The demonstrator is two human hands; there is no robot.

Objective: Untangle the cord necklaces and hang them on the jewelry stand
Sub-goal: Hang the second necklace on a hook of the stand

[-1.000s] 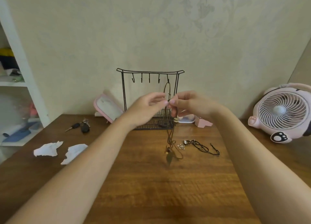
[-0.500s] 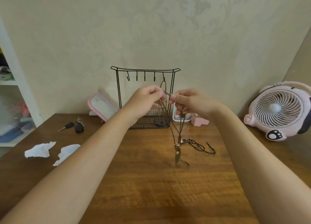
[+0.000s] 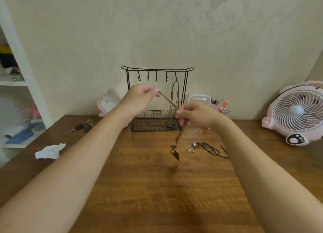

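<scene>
My left hand [image 3: 139, 100] pinches one end of a brown cord necklace [image 3: 168, 100], raised in front of the black wire jewelry stand [image 3: 157, 69]. My right hand [image 3: 195, 114] grips the same cord lower down, and its bead and dark leaf pendant [image 3: 175, 154] dangle above the table. The cord runs taut between both hands. Another brown cord necklace [image 3: 173, 96] hangs from the stand's rightmost hook. A black cord necklace with a silver flower charm [image 3: 208, 149] lies on the wooden table [image 3: 157, 189] to the right.
A pink fan [image 3: 295, 112] stands at the right. Crumpled tissue [image 3: 49, 151] and keys [image 3: 82, 127] lie at the left. A pink-lidded box [image 3: 107, 102], a clear container [image 3: 199, 99] and a pink holder sit behind the stand. White shelves [image 3: 21, 86] are at far left.
My hands have drawn apart: the left stays high, the right has dropped lower and to the right, stretching the cord. The pendant has lifted off the table.
</scene>
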